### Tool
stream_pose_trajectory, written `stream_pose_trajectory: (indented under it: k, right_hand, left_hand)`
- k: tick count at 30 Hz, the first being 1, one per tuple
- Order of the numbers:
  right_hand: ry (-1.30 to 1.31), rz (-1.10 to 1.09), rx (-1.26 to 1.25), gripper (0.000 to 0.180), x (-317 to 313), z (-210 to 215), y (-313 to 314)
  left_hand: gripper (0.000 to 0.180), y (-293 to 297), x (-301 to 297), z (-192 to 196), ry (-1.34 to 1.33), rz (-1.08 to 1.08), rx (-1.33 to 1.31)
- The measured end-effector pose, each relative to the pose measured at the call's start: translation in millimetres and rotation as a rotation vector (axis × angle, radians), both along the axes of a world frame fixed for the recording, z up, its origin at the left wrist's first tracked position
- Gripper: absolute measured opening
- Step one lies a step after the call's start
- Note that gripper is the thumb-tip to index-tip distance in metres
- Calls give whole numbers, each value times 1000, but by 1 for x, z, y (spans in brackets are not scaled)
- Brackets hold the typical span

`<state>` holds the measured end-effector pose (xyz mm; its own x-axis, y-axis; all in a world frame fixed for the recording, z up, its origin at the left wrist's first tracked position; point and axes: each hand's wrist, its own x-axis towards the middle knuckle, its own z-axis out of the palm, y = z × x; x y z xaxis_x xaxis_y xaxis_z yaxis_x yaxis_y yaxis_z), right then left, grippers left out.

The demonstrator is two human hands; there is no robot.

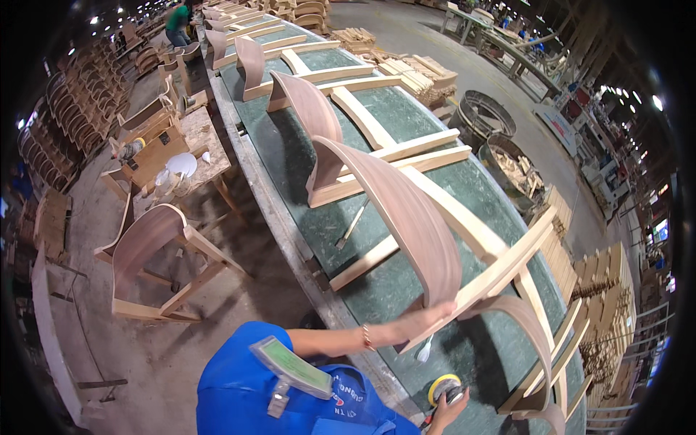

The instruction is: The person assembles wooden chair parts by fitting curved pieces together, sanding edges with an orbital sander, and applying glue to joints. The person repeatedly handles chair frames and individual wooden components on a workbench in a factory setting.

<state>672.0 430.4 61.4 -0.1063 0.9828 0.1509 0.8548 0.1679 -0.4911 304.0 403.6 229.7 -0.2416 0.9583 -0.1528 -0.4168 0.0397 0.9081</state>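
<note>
The person's left hand (pixel 424 319) grips the lower edge of a curved dark-veneer chair back (pixel 406 210), which is joined to a pale wooden frame (pixel 500 264) lying on a long green-topped workbench (pixel 406 116). The right hand (pixel 448 409) holds a small sander with a yellow disc (pixel 444 386) just above the bench surface, near the frame. Further chair backs (pixel 308 109) on frames stand in a row along the bench. A part-built chair (pixel 156 254) sits on the floor to the left, beside a small cluttered table (pixel 206 145). Round bins of offcuts (pixel 507 163) stand right of the bench.
</note>
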Motion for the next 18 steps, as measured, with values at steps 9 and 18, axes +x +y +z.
stream_pose_trajectory:
  k: [9,18]
  right_hand:
    - [10,24,-50,80,7,3,7]
    - [242,76,-130,71,-9,30,12]
  left_hand:
    - [92,-111,-134,142,-372,294,511]
    - [93,-116,-142,130,-458,210,592]
